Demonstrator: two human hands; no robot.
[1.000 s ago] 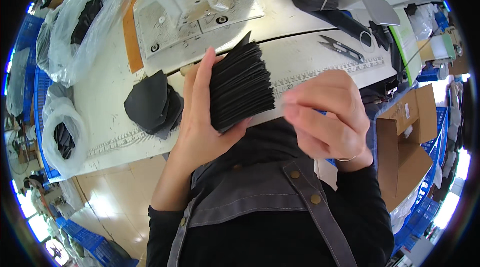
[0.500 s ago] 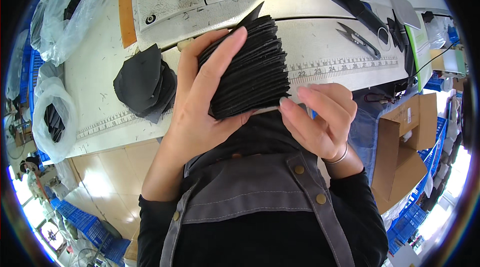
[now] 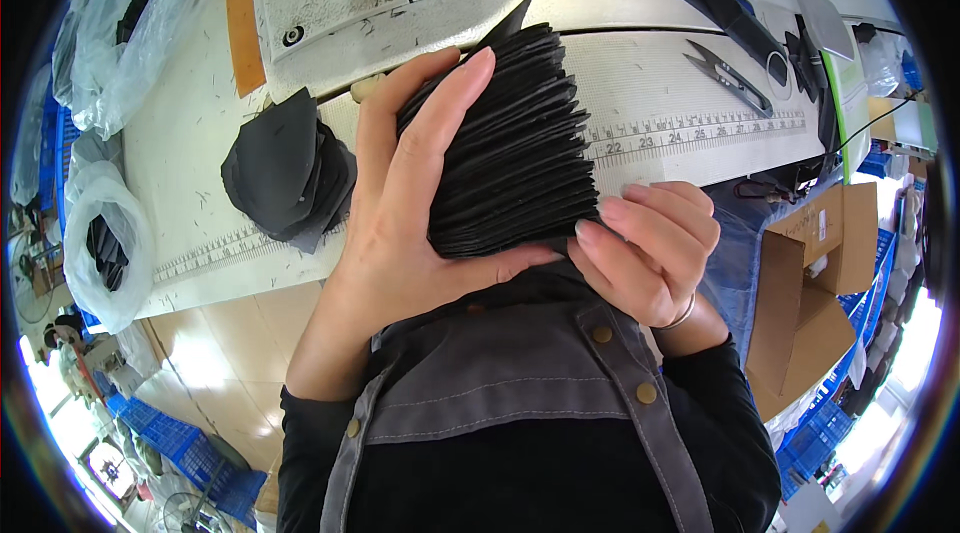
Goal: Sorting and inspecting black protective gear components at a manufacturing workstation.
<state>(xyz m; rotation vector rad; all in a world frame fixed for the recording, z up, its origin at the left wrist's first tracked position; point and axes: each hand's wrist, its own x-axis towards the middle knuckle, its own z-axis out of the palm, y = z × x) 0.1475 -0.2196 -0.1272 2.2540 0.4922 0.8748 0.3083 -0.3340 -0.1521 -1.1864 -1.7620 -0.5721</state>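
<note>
The left hand (image 3: 420, 183) wraps a thick stack of black fabric pieces (image 3: 515, 148), fingers up the side w/ thumb pressed under the bottom edge, holding it up close to the body above the table (image 3: 180, 143). The right hand (image 3: 650, 243) sits at the stack's lower right corner, fingers curled, tips touching the edges of the pieces; whether it pinches one layer can't be told. Step in hand looks like fanning or counting through the stack, approx. mid-way, judging by how the layers splay. Next move prob. calls for a firm left grip so the layers don't slip, and a light fingertip pull to separate one piece. A smaller pile of black pieces (image 3: 285, 173) lies on the table to the left; thread snips (image 3: 728, 78) lie well apart, upper right, near the printed ruler strip (image 3: 690, 128).
</note>
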